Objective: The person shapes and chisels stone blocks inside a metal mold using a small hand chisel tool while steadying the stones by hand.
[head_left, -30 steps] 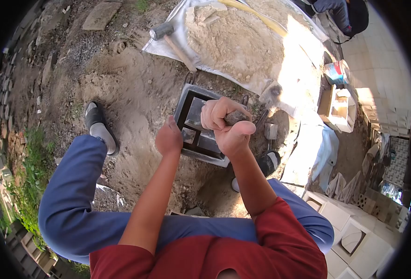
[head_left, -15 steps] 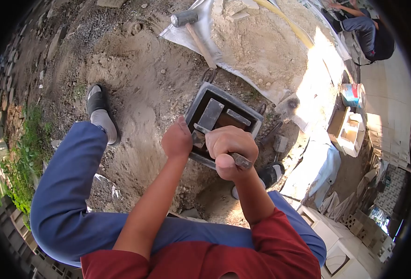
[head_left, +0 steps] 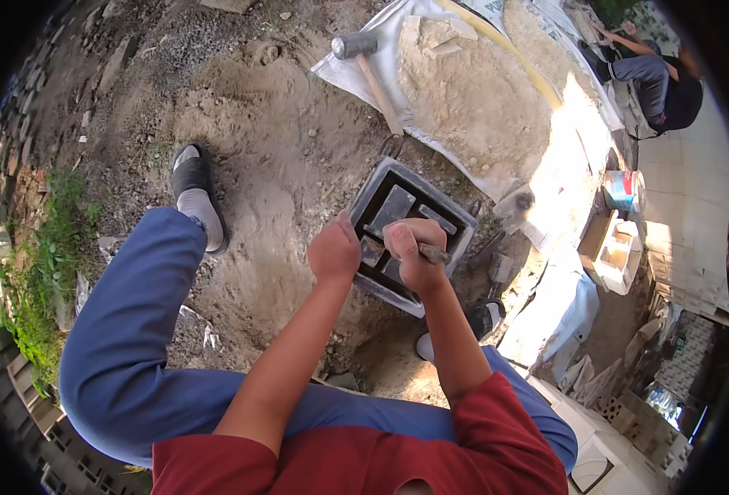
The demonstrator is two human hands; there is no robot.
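Mould (head_left: 389, 294), a dark box with grey blocks (head_left: 395, 209) inside, sits on the dirt ground (head_left: 257, 165), its top corner near the lower edge of a white sheet (head_left: 391, 49). Over its interior, the right hand (head_left: 416, 250) has its fingers clenched around a short grey bar (head_left: 437, 254), one end poking out toward the mould's right edge. The left hand (head_left: 334, 249) is at the mould's left edge; I cannot tell whether its fingers grip the rim. A mallet (head_left: 378, 91) lies across the sheet's left corner, beside heaped sand (head_left: 480, 107).
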